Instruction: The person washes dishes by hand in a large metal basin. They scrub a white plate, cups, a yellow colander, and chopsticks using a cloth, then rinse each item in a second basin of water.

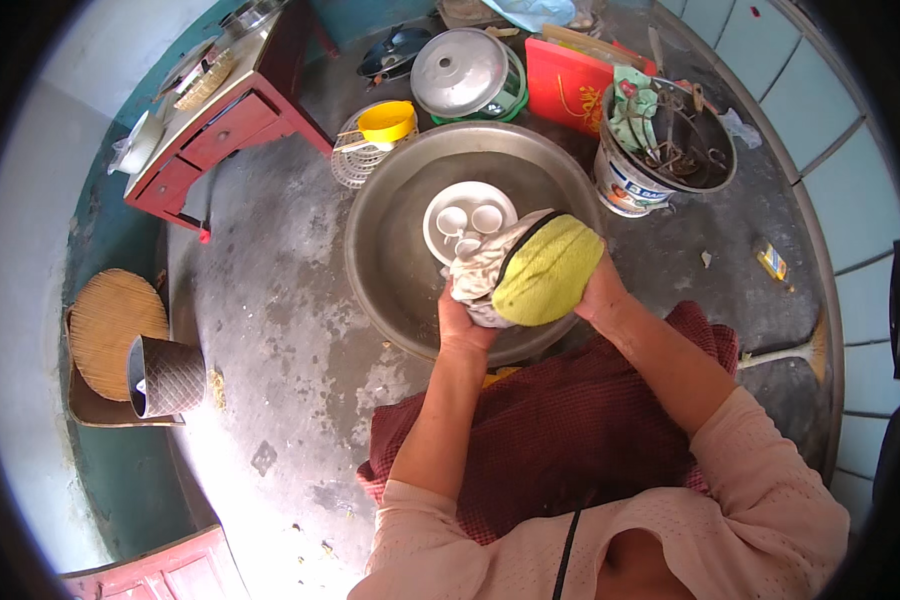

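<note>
Both my hands hold a bunched cloth (pixel 544 274), yellow-green on one side and pale and wrinkled on the other, over a wide metal basin (pixel 390 300). My left hand (pixel 465 322) grips its pale lower left end; my right hand (pixel 601 289) is at the yellow-green right side, its fingers partly hidden behind the cloth. In the basin, just beyond the cloth, lies a round white dish (pixel 433 217) with several small white cups (pixel 450 221) in it. The cloth hides part of the dish and one cup.
Behind the basin are a yellow bowl (pixel 387 121) on a perforated metal rack (pixel 351 165), a lidded pot (pixel 461 71) and a red paper bag (pixel 562 86). A bucket (pixel 630 187) of tools stands right. A red wooden desk (pixel 225 139) and a woven bin (pixel 172 375) are left.
</note>
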Motion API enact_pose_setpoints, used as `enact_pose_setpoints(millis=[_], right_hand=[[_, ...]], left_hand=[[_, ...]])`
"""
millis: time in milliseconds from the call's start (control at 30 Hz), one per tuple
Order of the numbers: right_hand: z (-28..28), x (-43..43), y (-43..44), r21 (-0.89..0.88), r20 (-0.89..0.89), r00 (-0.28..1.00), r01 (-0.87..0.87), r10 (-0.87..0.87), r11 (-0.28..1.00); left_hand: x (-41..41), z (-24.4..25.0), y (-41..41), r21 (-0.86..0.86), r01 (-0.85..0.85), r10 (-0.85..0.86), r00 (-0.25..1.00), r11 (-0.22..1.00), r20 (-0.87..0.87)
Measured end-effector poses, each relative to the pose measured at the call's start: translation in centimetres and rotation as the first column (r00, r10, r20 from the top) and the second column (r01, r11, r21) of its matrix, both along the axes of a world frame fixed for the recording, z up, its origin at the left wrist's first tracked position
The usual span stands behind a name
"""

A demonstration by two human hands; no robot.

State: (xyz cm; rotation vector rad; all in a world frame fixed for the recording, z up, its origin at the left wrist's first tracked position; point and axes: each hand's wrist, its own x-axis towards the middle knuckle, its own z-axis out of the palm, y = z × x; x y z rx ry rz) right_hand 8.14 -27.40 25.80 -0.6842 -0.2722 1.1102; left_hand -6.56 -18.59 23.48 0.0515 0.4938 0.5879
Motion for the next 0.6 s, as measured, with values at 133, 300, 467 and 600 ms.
enact_pose_setpoints(millis=[133, 300, 467, 600], right_hand=[[-0.4, 0.7, 0.7, -0.221, -0.063, 0.998, -0.014, 0.0, 0.975], [-2.2, 1.2, 1.4, -0.326, -0.101, 0.995, -0.057, 0.025, 0.944], [-3.3, 1.0, 2.1, -0.341, -0.095, 0.995, -0.026, -0.007, 0.94], [-3.2, 0.7, 2.5, -0.411, -0.128, 0.989, 0.011, -0.069, 0.912]], left_hand=[[0.0, 2.1, -1.2, 0.16, 0.173, -0.167, 0.985, 0.972, -0.049], [0.9, 3.3, -2.2, 0.208, 0.302, -0.208, 0.901, 0.93, -0.381], [1.1, 3.1, -2.8, 0.439, 0.383, -0.182, 0.882, 0.812, -0.434], [2.4, 2.0, -3.9, 0.605, 0.304, -0.082, 0.927, 0.736, -0.366]])
